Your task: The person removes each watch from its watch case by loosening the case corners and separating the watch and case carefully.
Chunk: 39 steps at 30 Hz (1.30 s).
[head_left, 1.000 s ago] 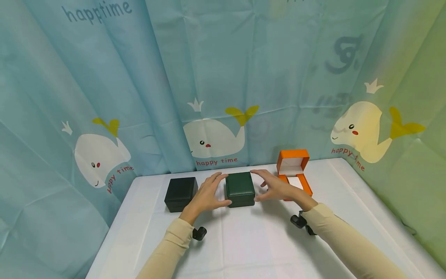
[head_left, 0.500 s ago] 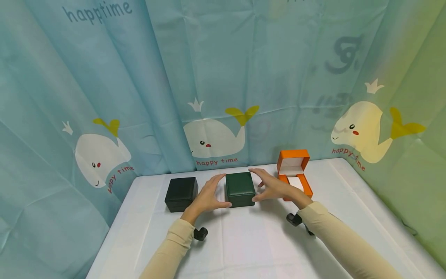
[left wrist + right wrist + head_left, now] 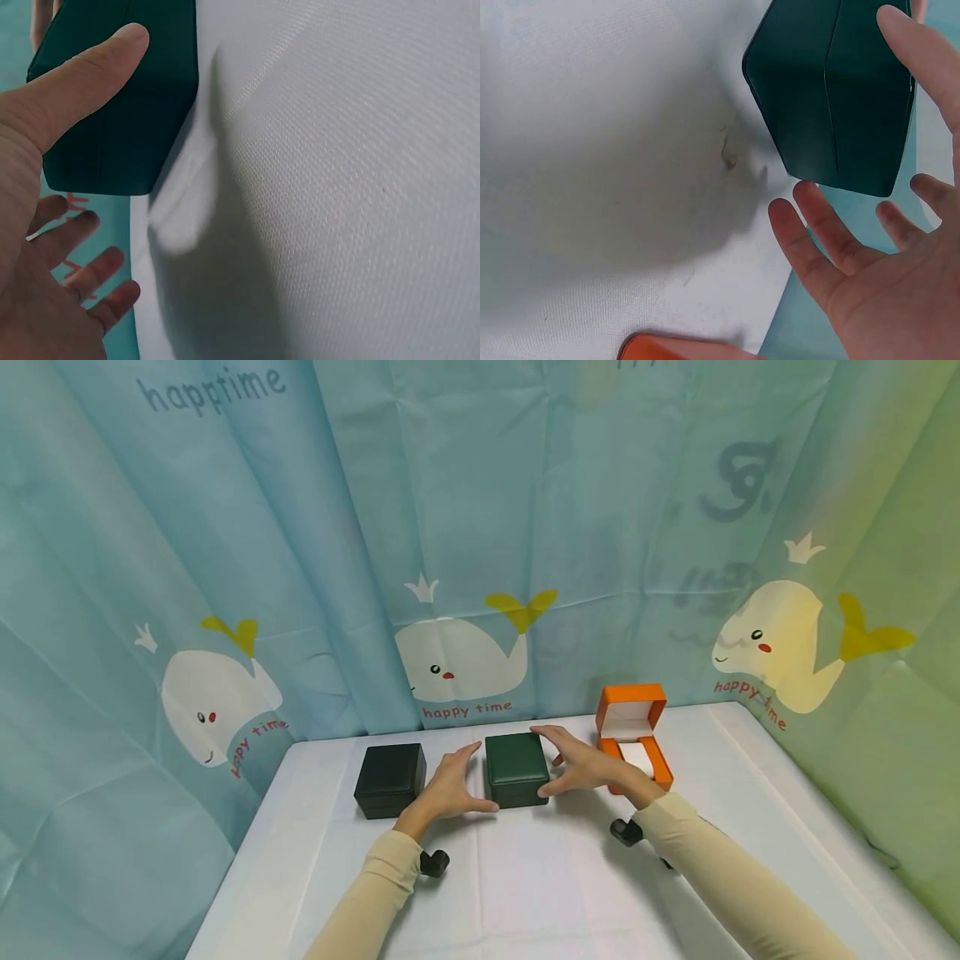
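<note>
A dark green leather-look box [image 3: 516,764], lid closed, sits at the back middle of the table, between both hands. My left hand [image 3: 450,787] is spread at its left side, thumb across the front face, fingers apart and bent slightly. In the left wrist view the thumb [image 3: 97,71] overlaps the box and the other fingertips stand off it. At the box's right side, my right hand [image 3: 577,762] has its thumb over the front corner and its index finger by the back corner. The right wrist view shows its lower fingers [image 3: 821,247] spread beside the box, holding nothing.
A black closed box [image 3: 390,779] stands close left of my left hand. Behind my right wrist an orange box [image 3: 632,695] stands with its lid raised and a white cushion [image 3: 636,758] inside. Curtain [image 3: 465,527] hangs behind the white table [image 3: 480,893].
My right hand has shifted slightly left, closer over the green box. The left index finger has moved a little away from the box's back left corner. All the boxes stay put.
</note>
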{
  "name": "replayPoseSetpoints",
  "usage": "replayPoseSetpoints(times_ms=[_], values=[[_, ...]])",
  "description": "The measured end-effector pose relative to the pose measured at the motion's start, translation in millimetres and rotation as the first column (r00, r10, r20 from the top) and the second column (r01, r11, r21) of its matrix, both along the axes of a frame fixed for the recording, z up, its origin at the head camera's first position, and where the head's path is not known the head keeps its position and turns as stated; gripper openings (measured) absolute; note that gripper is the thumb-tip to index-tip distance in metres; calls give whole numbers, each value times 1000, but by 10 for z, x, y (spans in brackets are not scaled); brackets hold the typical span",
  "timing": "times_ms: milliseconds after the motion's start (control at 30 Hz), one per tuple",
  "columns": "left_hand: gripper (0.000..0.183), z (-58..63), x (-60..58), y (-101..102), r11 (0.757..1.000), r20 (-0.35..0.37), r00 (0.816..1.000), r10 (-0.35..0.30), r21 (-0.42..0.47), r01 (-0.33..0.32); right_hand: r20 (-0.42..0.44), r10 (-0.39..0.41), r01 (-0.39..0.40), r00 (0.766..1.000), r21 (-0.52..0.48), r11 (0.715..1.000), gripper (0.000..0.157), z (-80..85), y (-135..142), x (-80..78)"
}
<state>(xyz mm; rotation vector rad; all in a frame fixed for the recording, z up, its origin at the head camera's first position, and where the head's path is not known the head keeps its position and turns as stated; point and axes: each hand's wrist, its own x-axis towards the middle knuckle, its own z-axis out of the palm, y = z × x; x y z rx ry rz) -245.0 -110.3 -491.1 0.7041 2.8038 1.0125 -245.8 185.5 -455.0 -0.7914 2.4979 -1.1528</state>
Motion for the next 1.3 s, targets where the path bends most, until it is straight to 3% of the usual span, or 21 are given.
replayPoseSetpoints(times_ms=[667,1300], values=[[120,-51,-67,65,998,45,999,2,-59,0,8,8,-8,1000,33,999,106,-42,-33,-70],[126,-84,-130,114,999,97,995,10,-38,-6,-2,-8,8,1000,52,999,105,-41,-51,-78]])
